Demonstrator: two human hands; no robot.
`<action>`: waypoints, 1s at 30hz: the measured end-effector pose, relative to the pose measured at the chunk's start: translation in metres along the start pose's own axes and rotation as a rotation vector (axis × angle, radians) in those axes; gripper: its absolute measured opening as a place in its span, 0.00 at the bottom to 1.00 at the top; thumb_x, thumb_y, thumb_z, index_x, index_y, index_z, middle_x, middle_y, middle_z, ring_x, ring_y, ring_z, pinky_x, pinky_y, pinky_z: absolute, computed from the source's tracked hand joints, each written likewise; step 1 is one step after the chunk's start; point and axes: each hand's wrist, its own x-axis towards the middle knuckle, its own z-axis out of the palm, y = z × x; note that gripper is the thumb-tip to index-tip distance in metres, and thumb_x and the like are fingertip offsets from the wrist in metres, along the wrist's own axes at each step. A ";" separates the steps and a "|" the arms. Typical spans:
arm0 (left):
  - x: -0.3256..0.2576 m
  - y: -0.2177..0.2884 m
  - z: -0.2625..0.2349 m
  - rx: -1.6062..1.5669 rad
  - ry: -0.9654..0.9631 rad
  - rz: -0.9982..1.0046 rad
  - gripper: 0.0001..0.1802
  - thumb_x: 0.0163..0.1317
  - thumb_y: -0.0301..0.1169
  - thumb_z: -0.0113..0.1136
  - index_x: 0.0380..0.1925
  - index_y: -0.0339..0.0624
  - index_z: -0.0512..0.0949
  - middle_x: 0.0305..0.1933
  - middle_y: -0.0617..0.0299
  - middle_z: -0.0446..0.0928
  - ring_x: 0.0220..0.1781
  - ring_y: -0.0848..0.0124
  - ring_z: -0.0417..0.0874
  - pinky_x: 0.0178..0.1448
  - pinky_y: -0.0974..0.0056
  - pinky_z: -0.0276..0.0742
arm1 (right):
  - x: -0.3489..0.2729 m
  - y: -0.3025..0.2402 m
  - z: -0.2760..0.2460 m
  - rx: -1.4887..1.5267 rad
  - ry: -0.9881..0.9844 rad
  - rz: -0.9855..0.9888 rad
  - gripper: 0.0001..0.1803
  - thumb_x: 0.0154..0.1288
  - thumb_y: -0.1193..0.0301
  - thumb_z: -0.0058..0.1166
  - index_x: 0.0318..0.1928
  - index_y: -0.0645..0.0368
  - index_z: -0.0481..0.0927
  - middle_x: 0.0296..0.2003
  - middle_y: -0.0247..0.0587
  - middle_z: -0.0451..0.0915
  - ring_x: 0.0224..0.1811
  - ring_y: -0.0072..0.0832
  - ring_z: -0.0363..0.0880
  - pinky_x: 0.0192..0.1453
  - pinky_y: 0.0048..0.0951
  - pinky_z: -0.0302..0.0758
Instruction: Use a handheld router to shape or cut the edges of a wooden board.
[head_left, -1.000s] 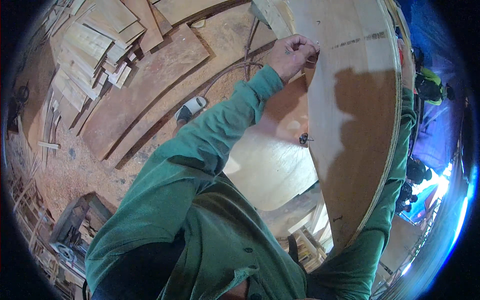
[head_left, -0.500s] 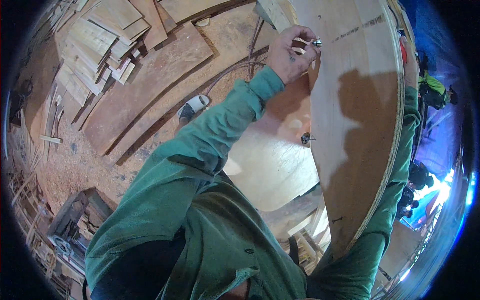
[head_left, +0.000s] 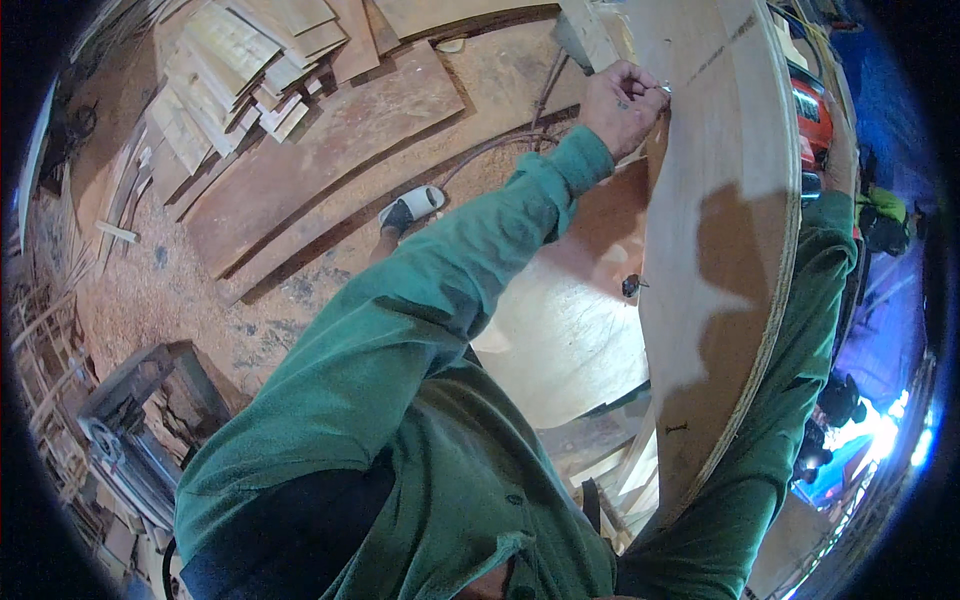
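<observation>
A long, curved plywood panel stretches away from me, its layered edge toward the right. My left hand pinches a small shiny metal piece against the panel's left edge near the far end; its exact kind is too small to tell. Beyond the panel's right edge, my right hand is partly hidden and grips a red and black power tool. A dark round fitting sits on the panel's left edge, and a small dark mark or fastener shows on its near part.
A stack of thin wood offcuts lies at the far left beside broad boards on a sawdust-covered floor. A foot in a white sandal stands beyond my left arm. A metal-framed machine is at lower left. A person in yellow-green is far right.
The view has shifted, moving the scene slightly. My left fingers have closed more tightly at the panel's edge. More of the red power tool shows by my right hand.
</observation>
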 end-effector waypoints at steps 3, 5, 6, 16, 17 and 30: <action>0.003 0.000 -0.004 0.008 0.054 -0.030 0.08 0.56 0.25 0.65 0.31 0.34 0.76 0.24 0.67 0.76 0.25 0.81 0.73 0.30 0.73 0.72 | -0.035 -0.006 0.025 0.019 -0.043 -0.010 0.20 0.64 0.59 0.62 0.50 0.58 0.81 0.43 0.37 0.84 0.41 0.24 0.84 0.44 0.26 0.81; 0.003 0.000 -0.008 0.021 0.072 -0.004 0.08 0.56 0.25 0.65 0.31 0.33 0.76 0.24 0.66 0.76 0.25 0.81 0.73 0.30 0.73 0.72 | -0.026 -0.005 0.029 0.032 -0.067 -0.015 0.20 0.64 0.59 0.62 0.50 0.58 0.81 0.43 0.37 0.84 0.41 0.24 0.84 0.44 0.26 0.81; 0.003 -0.001 -0.007 0.026 0.070 0.009 0.08 0.56 0.25 0.65 0.31 0.33 0.76 0.25 0.66 0.76 0.25 0.81 0.73 0.30 0.73 0.72 | -0.024 -0.003 0.038 0.038 -0.069 -0.016 0.20 0.64 0.59 0.62 0.50 0.59 0.81 0.43 0.37 0.84 0.41 0.24 0.84 0.44 0.26 0.81; 0.002 -0.004 0.002 -0.075 0.079 -0.013 0.07 0.56 0.23 0.64 0.30 0.33 0.75 0.25 0.64 0.78 0.26 0.79 0.76 0.30 0.71 0.75 | -0.028 -0.004 0.023 0.058 -0.061 -0.058 0.20 0.64 0.59 0.62 0.51 0.59 0.81 0.43 0.37 0.84 0.40 0.24 0.84 0.43 0.26 0.81; 0.004 -0.007 0.003 -0.077 0.073 -0.006 0.07 0.56 0.23 0.64 0.30 0.33 0.75 0.25 0.63 0.78 0.26 0.78 0.77 0.30 0.70 0.76 | -0.007 -0.002 0.013 0.058 -0.057 -0.063 0.20 0.64 0.59 0.62 0.51 0.59 0.81 0.43 0.36 0.84 0.40 0.24 0.84 0.43 0.26 0.81; 0.011 0.015 -0.007 -0.191 -0.065 -0.239 0.03 0.57 0.20 0.60 0.28 0.33 0.75 0.30 0.55 0.79 0.29 0.67 0.83 0.38 0.64 0.84 | -0.021 -0.001 0.017 0.072 -0.039 -0.095 0.20 0.64 0.59 0.62 0.51 0.59 0.81 0.43 0.36 0.84 0.39 0.24 0.84 0.42 0.26 0.82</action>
